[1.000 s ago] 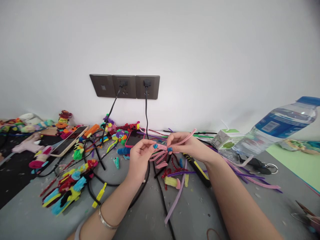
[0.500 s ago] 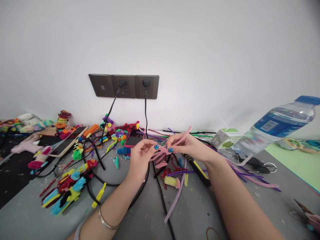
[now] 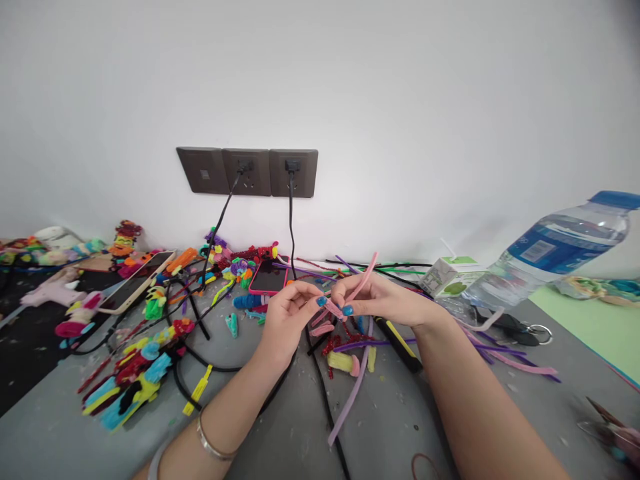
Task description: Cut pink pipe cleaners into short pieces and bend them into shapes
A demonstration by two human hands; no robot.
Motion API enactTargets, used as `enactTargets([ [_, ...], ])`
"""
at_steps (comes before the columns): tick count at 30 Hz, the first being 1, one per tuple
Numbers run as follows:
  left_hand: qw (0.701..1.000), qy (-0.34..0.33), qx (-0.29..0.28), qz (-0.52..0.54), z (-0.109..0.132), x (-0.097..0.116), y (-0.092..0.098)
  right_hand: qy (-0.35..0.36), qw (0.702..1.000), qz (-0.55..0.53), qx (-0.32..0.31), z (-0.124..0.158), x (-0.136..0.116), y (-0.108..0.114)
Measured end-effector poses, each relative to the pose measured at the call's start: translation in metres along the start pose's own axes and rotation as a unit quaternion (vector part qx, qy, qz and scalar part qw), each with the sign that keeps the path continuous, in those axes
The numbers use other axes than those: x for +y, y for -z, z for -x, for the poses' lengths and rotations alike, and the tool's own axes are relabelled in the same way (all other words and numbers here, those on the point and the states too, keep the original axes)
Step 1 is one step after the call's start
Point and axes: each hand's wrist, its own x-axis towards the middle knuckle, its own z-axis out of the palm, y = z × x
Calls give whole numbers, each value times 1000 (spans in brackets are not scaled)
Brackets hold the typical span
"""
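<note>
Above the grey table [image 3: 380, 427], my left hand [image 3: 287, 320] and my right hand [image 3: 383, 299] meet, both pinched on a pink pipe cleaner piece [image 3: 334, 311]. Its free end [image 3: 367, 272] sticks up and to the right past my right fingers. Looped pink ends hang below the pinch. Under my hands lie loose cut pieces: a red glitter piece [image 3: 334, 345], a yellow and pink stub [image 3: 344, 363] and a long lilac pipe cleaner [image 3: 350, 400].
Black cables [image 3: 291, 227] run from wall sockets [image 3: 249, 172] across the table. Two phones [image 3: 269, 277] [image 3: 131, 283], colourful pipe cleaner figures [image 3: 135, 373], a yellow-black tool [image 3: 397, 341], a small carton [image 3: 450, 277], a tipped water bottle [image 3: 550, 252], and scissors [image 3: 520, 328] surround my hands.
Both hands have shifted slightly right and lower, and the pink pipe cleaner's free end has swung more upright as the fingers twist it.
</note>
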Motion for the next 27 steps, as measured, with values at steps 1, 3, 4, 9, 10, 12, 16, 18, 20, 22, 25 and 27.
enactTargets([
  [1, 1000, 4, 1, 2, 0, 0, 0, -1, 1000, 1, 8, 0, 0, 0],
  [3, 1000, 11, 9, 14, -1, 1, 1, 4, 999, 7, 41, 0, 1, 1],
  [4, 1000, 15, 16, 21, -2, 1, 1, 7, 998, 10, 62, 0, 1, 2],
  [9, 999, 45, 8, 3, -2, 2, -1, 28, 990, 16, 136, -1, 6, 6],
  [10, 999, 48, -2, -11, -1, 2, -2, 32, 990, 17, 140, -1, 6, 6],
  [12, 998, 47, -25, -35, 1, 2, -2, 38, 990, 18, 133, -2, 8, 6],
  [16, 996, 42, -48, -58, 1, 1, -1, 59, 991, 17, 115, -6, 10, 3],
  [18, 996, 37, -49, -68, 0, 0, 1, 74, 990, 20, 116, -9, 11, 1],
  [20, 995, 31, -48, -79, -1, -1, 2, 85, 989, 30, 117, -12, 12, -1],
  [22, 995, 33, -48, -79, -1, -2, 2, 94, 988, 43, 114, -13, 13, -1],
  [25, 996, 54, -46, -59, 0, -2, 1, 100, 988, 55, 106, -14, 14, -2],
  [27, 996, 72, -36, -35, 1, 1, -1, 88, 989, 54, 104, -12, 12, -3],
])
